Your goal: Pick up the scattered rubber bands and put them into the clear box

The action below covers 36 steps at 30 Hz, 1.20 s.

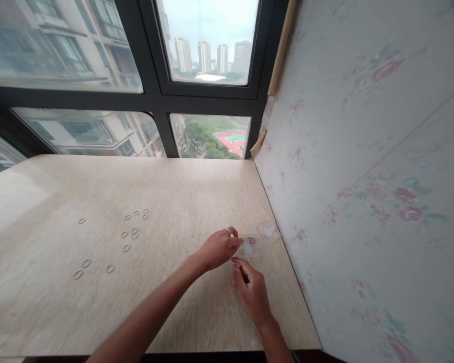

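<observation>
My left hand point(220, 248), with a ring on one finger, reaches over a small clear plastic box point(255, 247). Its fingertips are bunched at the box's left side, and whatever they may pinch is too small to make out. Inside the box, a small dark red item point(251, 240) shows. Just nearer to me, my right hand point(252, 287) is closed, its thumb and forefinger brought together; I cannot make out what is between them. A clear plastic piece point(268, 231), perhaps the box's lid, lies behind the box near the wall.
Several thin metal rings point(135, 233) lie scattered on the left of the pale marbled ledge point(189, 196). A flower-patterned wall point(348, 196) bounds it on the right. Dark-framed windows point(159, 103) stand along the back, and peeling brown trim point(259, 143) is at the corner.
</observation>
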### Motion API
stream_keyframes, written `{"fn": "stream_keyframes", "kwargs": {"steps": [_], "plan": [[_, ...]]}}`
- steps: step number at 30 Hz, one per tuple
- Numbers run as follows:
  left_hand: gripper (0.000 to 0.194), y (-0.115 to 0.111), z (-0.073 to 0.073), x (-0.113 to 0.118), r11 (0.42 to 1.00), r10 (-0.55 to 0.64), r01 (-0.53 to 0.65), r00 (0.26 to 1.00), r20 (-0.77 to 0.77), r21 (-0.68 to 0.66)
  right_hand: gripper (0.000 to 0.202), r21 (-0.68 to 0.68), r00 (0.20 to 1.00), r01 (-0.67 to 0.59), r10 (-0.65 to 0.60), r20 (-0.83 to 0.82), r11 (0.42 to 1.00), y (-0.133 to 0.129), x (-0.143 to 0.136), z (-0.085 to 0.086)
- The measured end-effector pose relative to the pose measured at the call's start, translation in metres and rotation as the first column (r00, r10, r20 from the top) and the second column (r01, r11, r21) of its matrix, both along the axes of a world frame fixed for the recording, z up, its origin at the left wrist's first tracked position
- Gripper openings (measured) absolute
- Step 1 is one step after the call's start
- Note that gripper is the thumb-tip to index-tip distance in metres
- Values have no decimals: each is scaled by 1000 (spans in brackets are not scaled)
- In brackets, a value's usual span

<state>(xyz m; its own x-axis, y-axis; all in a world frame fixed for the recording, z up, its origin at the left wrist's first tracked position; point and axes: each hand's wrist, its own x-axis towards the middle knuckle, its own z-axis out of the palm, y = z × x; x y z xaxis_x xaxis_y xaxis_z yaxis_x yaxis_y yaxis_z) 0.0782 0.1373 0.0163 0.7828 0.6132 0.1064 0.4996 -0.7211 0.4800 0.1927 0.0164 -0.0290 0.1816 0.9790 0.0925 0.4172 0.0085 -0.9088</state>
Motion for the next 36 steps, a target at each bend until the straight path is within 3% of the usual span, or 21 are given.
{"fn": "stream_keyframes", "kwargs": {"steps": [4, 8, 12, 16, 23, 28, 33, 36], "plan": [[30, -2, -7, -13, 991, 81, -67, 989, 122, -116, 37, -6, 1000, -13, 13, -2, 1000, -1, 1, 1], [27, -1, -21, -44, 959, 237, -189, 943, 235, -210, 38, -14, 1000, -22, 22, 5, 1000, -2, 1, 0], [22, -1, -38, -83, 928, 366, -330, 895, 254, -176, 40, -12, 999, -23, 23, 24, 1000, -2, 1, -5], [24, -2, -50, -114, 911, 413, -390, 857, 308, -136, 41, -19, 999, -17, 17, 30, 1000, -2, 2, -9], [18, 3, -53, -124, 846, 532, -442, 734, 423, -298, 42, -79, 998, 29, -32, -47, 996, 2, -7, -12], [19, 4, -54, -126, 837, 545, -413, 686, 481, -358, 37, -18, 999, -6, 6, -41, 1000, 25, -54, 9], [18, 3, -61, -127, 835, 544, -373, 669, 506, -404, 32, 131, 965, -259, 250, 81, 957, 80, -126, 52], [16, 2, -66, -126, 787, 614, -398, 571, 545, -471, 28, 123, 885, -423, 381, 269, 898, 120, -170, 69]]}}
